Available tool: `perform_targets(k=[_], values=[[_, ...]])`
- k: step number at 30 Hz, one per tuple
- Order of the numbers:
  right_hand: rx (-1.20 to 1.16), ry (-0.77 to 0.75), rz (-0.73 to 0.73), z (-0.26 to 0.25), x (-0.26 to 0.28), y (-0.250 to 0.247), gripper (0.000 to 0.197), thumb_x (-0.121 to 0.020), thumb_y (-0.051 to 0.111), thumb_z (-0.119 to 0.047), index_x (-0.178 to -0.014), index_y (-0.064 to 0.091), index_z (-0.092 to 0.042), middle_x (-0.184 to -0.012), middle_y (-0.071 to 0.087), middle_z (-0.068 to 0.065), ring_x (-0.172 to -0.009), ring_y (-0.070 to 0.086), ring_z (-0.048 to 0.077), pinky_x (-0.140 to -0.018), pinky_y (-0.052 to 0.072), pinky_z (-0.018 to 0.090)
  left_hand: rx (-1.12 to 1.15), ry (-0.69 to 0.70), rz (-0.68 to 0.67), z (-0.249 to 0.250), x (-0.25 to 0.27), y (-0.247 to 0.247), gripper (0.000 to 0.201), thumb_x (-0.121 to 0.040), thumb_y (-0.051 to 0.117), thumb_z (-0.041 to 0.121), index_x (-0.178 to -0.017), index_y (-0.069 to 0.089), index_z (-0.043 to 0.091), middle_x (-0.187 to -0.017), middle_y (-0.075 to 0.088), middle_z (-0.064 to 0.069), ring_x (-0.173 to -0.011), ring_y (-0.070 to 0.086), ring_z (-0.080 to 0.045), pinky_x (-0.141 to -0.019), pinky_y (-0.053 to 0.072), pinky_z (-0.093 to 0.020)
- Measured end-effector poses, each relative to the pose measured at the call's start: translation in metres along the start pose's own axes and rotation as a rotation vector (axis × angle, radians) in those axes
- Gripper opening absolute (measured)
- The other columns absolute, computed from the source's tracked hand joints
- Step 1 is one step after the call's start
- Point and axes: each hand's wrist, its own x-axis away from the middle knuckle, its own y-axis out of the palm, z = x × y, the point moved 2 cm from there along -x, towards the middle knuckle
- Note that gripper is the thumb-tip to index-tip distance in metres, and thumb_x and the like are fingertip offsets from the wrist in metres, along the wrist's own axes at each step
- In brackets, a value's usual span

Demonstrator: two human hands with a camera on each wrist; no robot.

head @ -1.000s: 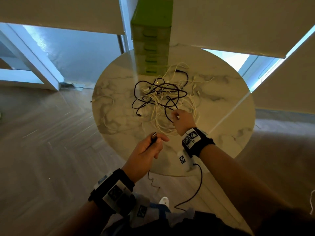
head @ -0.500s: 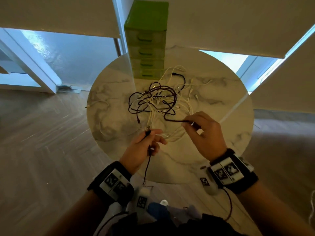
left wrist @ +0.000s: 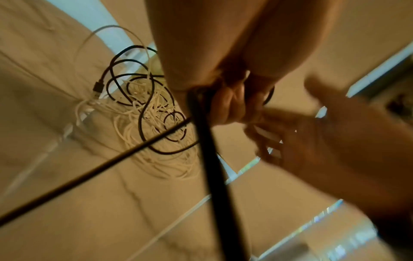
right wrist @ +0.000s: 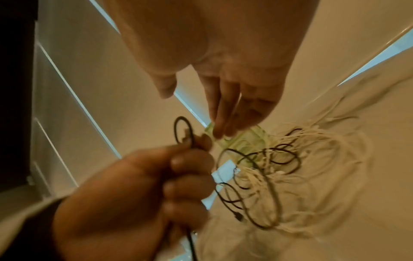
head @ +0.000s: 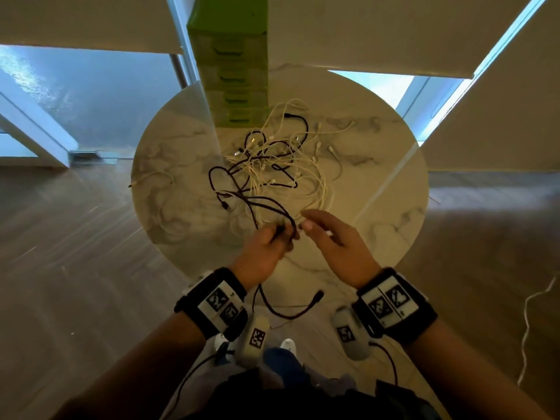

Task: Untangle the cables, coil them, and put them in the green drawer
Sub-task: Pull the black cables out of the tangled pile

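A tangle of white and black cables (head: 278, 174) lies in the middle of the round marble table (head: 378, 213). My left hand (head: 266, 250) grips a black cable (head: 266, 204) in its curled fingers (right wrist: 185, 178); a small loop of that cable (right wrist: 183, 130) stands above the fist, and its free end (head: 315, 300) hangs below the table edge. My right hand (head: 330, 237) hovers just right of the left, its fingers (right wrist: 225, 113) straight and holding nothing. The green drawer tower (head: 233, 65) stands at the table's far edge, all its drawers closed.
A white cable (head: 533, 322) lies on the wooden floor at right. Another white cable (head: 151, 177) curves near the table's left rim. White walls and window frames stand behind the table. My feet show below the near table edge.
My right hand has let go of the black cable and opened its fingers. Both hands have come closer together near the table's front. The left hand keeps its hold, with more cable hanging below.
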Motion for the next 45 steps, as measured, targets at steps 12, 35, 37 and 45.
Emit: perform_targets(k=[12, 35, 37, 45], values=[[-0.258, 0.077, -0.377, 0.009, 0.033, 0.023, 0.026, -0.092, 0.052, -0.003, -0.118, 0.056, -0.006, -0.054, 0.056, -0.010, -0.060, 0.058, 0.004, -0.070, 0.049, 0.021, 0.945, -0.270, 0.210, -0.031, 0.003, -0.050, 0.026, -0.101, 0.037, 0.021, -0.101, 0.059, 0.008, -0.091, 0.074, -0.006, -0.084, 0.072, -0.015, -0.073, 0.058, -0.026], [0.382, 0.150, -0.367, 0.072, 0.037, 0.019, 0.018, -0.094, 0.051, -0.017, -0.106, 0.065, -0.019, -0.089, 0.062, -0.008, -0.079, 0.056, 0.003, -0.072, 0.039, 0.013, 0.143, -0.321, 0.262, -0.043, 0.005, -0.009, 0.028, -0.103, 0.031, 0.020, -0.085, 0.051, 0.011, -0.075, 0.063, 0.000, -0.046, 0.051, -0.008, -0.038, 0.031, -0.015], [0.238, 0.084, -0.159, 0.049, 0.022, 0.016, 0.013, -0.092, 0.054, -0.017, -0.094, 0.066, -0.019, -0.072, 0.063, -0.009, -0.064, 0.057, -0.001, -0.064, 0.041, 0.011, -0.111, -0.272, 0.265, -0.050, 0.008, -0.008, 0.027, -0.102, 0.032, 0.018, -0.080, 0.047, 0.011, -0.072, 0.061, -0.003, -0.051, 0.052, -0.011, -0.047, 0.041, -0.018], [0.015, 0.143, -0.164, 0.000, -0.027, 0.041, 0.036, -0.094, 0.049, -0.037, -0.086, 0.067, -0.007, -0.066, 0.065, 0.001, -0.059, 0.057, 0.006, -0.059, 0.043, 0.019, -0.268, 0.205, 0.266, -0.030, 0.025, 0.000, 0.019, -0.100, 0.038, 0.017, -0.085, 0.049, 0.019, -0.065, 0.050, 0.007, -0.057, 0.046, -0.003, -0.058, 0.039, -0.017]])
